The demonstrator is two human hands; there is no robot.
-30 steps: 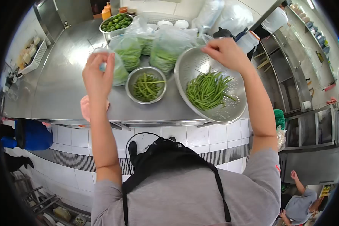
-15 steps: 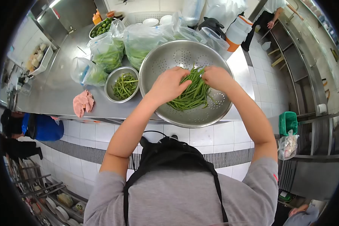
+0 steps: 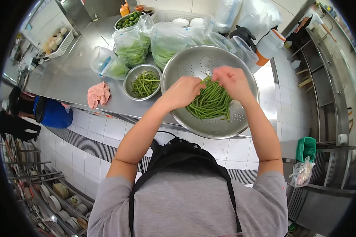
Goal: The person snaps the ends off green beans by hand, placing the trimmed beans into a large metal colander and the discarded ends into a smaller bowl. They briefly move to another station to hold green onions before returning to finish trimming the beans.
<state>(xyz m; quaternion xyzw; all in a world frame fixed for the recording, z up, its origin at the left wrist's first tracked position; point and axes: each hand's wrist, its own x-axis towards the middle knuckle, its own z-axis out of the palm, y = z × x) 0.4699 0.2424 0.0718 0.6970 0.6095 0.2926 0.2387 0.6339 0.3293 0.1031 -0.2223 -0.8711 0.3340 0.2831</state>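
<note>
Left hand [image 3: 182, 93] and right hand [image 3: 232, 82] hover slightly apart within the colander [image 3: 188, 61], fingertips at the far end of its green beans [image 3: 211, 104], which slant mostly near-to-far, left hand at their left edge, any pinch impossible to tell.

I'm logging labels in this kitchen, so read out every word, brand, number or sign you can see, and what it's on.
No text is readable here.
Right shirt sleeve: small red mark, too small to read.
Black apron: small pale mark, too small to read.
Leftmost plastic bag: blue patch, no letters I can make out.
</note>
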